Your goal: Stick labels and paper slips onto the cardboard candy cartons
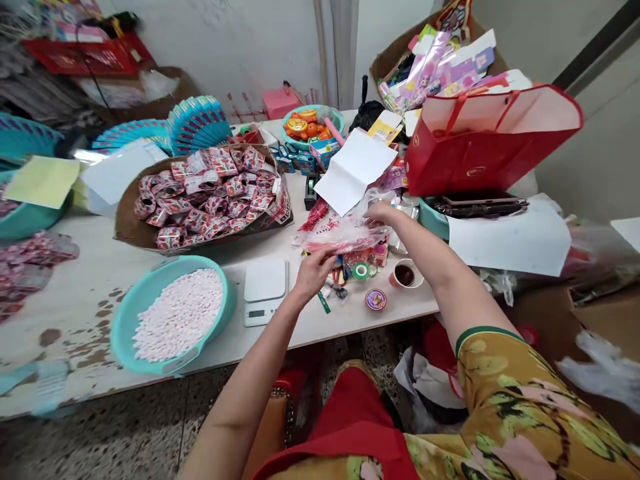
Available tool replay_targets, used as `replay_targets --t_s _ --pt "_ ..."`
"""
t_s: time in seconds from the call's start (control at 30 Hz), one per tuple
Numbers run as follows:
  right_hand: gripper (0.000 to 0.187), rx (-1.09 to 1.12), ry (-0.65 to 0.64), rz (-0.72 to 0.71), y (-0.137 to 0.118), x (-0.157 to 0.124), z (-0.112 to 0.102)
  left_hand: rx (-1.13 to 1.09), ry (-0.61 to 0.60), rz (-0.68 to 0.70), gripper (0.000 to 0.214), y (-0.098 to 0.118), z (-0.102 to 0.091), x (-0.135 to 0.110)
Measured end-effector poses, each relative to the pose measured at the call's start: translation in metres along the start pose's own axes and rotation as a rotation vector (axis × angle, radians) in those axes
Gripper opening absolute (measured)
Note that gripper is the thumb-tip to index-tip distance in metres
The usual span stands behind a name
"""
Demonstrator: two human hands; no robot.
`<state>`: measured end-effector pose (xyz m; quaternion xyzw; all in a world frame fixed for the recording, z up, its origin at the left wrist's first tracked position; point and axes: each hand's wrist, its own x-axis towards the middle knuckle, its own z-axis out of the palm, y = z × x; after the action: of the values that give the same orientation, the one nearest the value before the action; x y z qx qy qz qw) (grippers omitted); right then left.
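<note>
A thin clear plastic bag with red print (345,237) lies crumpled across a pile of small items. My left hand (314,272) pinches the bag's near edge. My right hand (381,212) is closed on the far right part of the bag, its fingertips partly hidden in the film. A folded sheet of white paper (357,170) rests against the bag's far side. Just below the bag are a green tape roll (361,270), a small round tub with a printed lid (376,300) and a paper cup of dark liquid (404,275).
On the left stand a white digital scale (266,283), a teal basin of pale pink pieces (120,327) and a carton of wrapped packs (127,227). A black tape dispenser (311,193) sits behind. The red gift bag (480,157) stands right, near the table's front edge (350,331).
</note>
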<state>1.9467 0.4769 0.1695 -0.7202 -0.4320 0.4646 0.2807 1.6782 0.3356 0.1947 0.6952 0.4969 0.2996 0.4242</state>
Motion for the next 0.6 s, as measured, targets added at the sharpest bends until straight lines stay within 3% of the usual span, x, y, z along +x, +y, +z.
replay_targets --t_s 0.1,0.2,0.3,0.37,0.5,0.6 --pt "0.018 0.053 -0.126 0.123 0.000 0.006 0.000 0.105 0.034 0.008 0.027 0.016 0.023 0.041" --pt "0.008 0.124 -0.128 0.146 -0.002 0.008 -0.003 0.237 0.071 0.024 0.029 0.027 0.045 0.077" --pt "0.002 0.190 -0.155 0.191 -0.007 0.009 -0.003 0.421 -0.021 -0.007 0.032 0.035 0.065 0.104" --pt "0.009 0.241 -0.215 0.205 -0.011 0.010 -0.002 0.542 -0.038 -0.096 0.034 0.038 0.075 0.116" --pt "0.015 0.362 -0.363 0.151 -0.019 0.011 -0.003 0.726 0.051 -0.290 0.056 0.042 0.081 0.133" --pt "0.019 0.349 -0.468 0.056 -0.014 0.008 -0.007 0.835 0.084 -0.393 0.043 0.041 0.073 0.146"
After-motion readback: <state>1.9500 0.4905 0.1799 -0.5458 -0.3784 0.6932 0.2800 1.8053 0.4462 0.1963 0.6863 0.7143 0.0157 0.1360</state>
